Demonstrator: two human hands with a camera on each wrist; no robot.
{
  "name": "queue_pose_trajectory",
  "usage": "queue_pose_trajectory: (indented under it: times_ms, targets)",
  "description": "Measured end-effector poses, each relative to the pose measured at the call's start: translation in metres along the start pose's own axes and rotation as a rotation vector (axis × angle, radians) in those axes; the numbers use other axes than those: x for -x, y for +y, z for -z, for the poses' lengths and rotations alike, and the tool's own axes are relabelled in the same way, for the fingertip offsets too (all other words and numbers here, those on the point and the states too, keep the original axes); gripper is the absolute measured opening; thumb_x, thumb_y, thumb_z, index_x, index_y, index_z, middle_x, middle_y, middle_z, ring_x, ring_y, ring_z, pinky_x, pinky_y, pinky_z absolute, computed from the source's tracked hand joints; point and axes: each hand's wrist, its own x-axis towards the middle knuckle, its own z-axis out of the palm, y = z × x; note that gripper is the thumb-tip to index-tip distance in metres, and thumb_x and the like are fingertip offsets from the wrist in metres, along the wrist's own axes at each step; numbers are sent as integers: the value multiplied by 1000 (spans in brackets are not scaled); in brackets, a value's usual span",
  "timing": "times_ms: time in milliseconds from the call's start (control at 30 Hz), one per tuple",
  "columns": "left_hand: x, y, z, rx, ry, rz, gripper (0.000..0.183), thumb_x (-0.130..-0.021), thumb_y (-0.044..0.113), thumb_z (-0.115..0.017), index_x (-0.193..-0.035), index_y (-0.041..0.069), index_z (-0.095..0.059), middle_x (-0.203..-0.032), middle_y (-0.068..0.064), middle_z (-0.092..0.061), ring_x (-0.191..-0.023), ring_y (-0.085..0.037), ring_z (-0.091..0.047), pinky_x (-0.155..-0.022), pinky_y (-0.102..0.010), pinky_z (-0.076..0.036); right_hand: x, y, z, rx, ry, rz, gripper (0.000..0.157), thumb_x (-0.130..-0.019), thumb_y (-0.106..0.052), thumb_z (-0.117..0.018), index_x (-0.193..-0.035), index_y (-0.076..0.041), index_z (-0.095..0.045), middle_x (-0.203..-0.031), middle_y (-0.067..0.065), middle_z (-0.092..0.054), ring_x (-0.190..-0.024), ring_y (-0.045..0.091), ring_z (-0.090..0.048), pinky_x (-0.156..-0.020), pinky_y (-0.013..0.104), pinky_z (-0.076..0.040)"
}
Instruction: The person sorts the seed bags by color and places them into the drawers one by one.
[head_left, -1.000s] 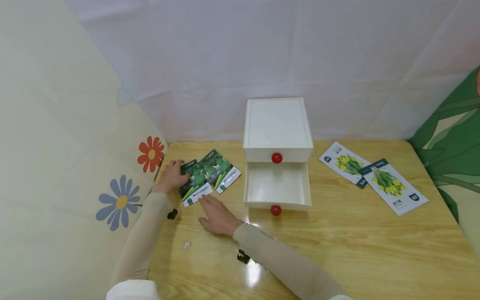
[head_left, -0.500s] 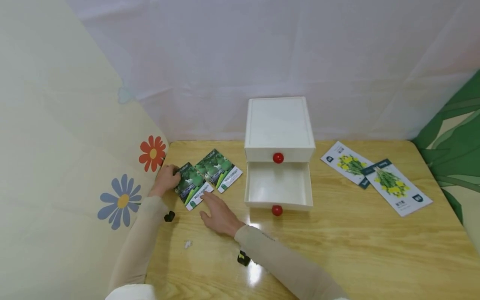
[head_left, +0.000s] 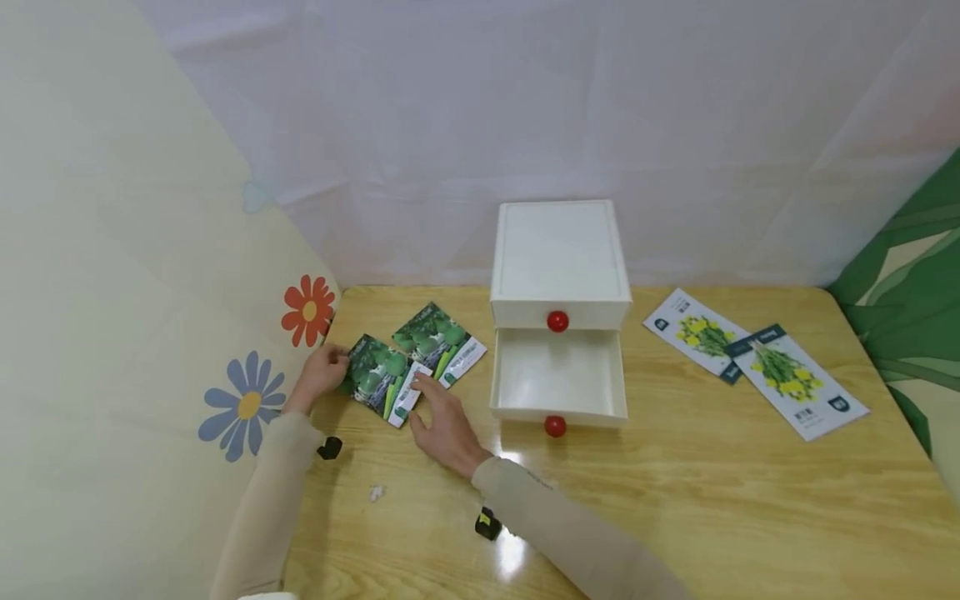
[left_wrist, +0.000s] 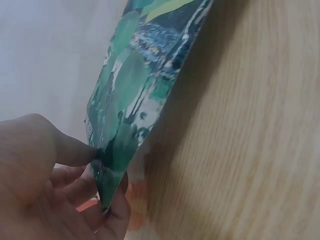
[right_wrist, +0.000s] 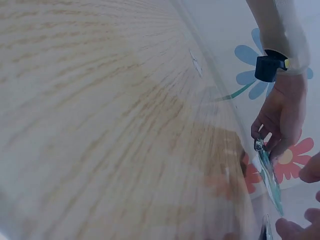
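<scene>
My left hand pinches one corner of a green seed packet with pictures of round green vegetables. In the left wrist view the thumb lies on the printed face and the fingers are behind; the packet stands tilted off the wood. My right hand is at the packet's white end, fingertips beside or touching its edge; I cannot tell which. Only a few right fingertips show in the right wrist view. A second, matching packet lies flat just behind.
A white two-drawer box with red knobs stands at centre back, its lower drawer pulled out. Two packets with yellow flowers, one partly under the other, lie to the right. Flower-printed fabric borders the table's left side.
My left hand has taken the near green packet by its corner, drawn it slightly towards me and turned it, apart from the second packet. The right hand has shifted slightly right beside it.
</scene>
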Motion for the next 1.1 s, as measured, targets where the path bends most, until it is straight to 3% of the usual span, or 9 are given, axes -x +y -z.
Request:
queue_pose_trajectory:
  times_ms: [133,267,400,500,667,867,1100]
  targets:
    - [8,-8,1,104,-18,-8,39,-106,17,-43,-136,-6,-51,-131,-28,-57,-118,-36,-56,-92,-40,-50,1,0,2,-26,41,-6,45,-87,-2,-69,-131,0,-57,-150,17,-49,-139,31,-48,-116,42,-40]
    - [20,-11,5,214,-51,28,42,-108,22,-42,-140,-4,-46,-137,-28,-52,-126,-38,-51,-98,-43,-48,0,-1,3,-30,71,-22,44,-87,-6,-72,-129,-4,-59,-150,16,-47,-138,30,-49,-115,41,-42]
    - [30,-10,7,286,-51,63,43,-108,24,-40,-142,-3,-44,-141,-27,-49,-128,-36,-48,-97,-40,-47,-2,-1,4,-103,87,-77,44,-86,-5,-73,-129,-3,-59,-149,19,-42,-122,31,-61,-105,32,-51]
    - [35,-9,4,310,-36,77,43,-108,23,-41,-142,-3,-44,-138,-25,-50,-124,-32,-50,-94,-33,-46,-3,-2,5,-169,87,-148,48,-87,-6,-73,-132,-3,-56,-148,20,-40,-113,31,-65,-96,25,-55]
    - [40,-15,-6,334,0,128,42,-107,22,-43,-141,-2,-47,-133,-21,-52,-117,-26,-50,-87,-22,-44,-1,-4,3,-234,51,-261,56,-96,-19,-66,-145,-6,-42,-137,13,-49,-107,22,-65,-87,23,-57]
    - [52,-22,-14,339,52,154,41,-106,19,-45,-140,-4,-48,-132,-23,-51,-120,-28,-49,-85,-19,-41,6,-6,-3,-291,29,-373,57,-100,-26,-61,-148,-9,-35,-137,9,-50,-96,10,-66,-81,20,-56]
    - [67,-18,-18,394,24,185,45,-108,25,-41,-145,1,-43,-139,-19,-48,-119,-23,-49,-86,-20,-44,11,-8,-6,-396,8,-444,62,-102,-25,-59,-153,-10,-27,-133,10,-55,-90,11,-68,-72,21,-58]
